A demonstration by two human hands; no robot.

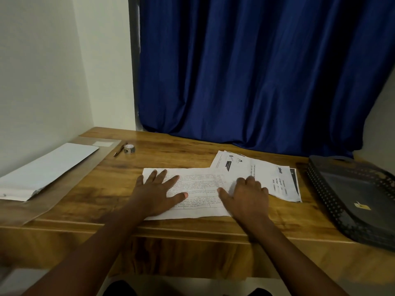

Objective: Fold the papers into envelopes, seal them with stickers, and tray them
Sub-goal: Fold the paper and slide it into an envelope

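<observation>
A sheet of paper with a handwritten table (196,189) lies flat near the table's front edge. My left hand (157,192) lies flat on its left part, fingers spread and straight. My right hand (245,196) rests on its right end, fingers bent, thumb stretched out to the left; whether it pinches the paper edge I cannot tell. Behind it lies a small pile of printed papers (267,176). A white envelope (44,169) lies at the far left. A black perforated tray (354,199) sits at the right edge.
The wooden table (102,189) stands against a white wall and a blue curtain (256,71). A small tape roll (129,148) and a pen (119,150) lie at the back left. A brown sheet (70,186) lies under the envelope.
</observation>
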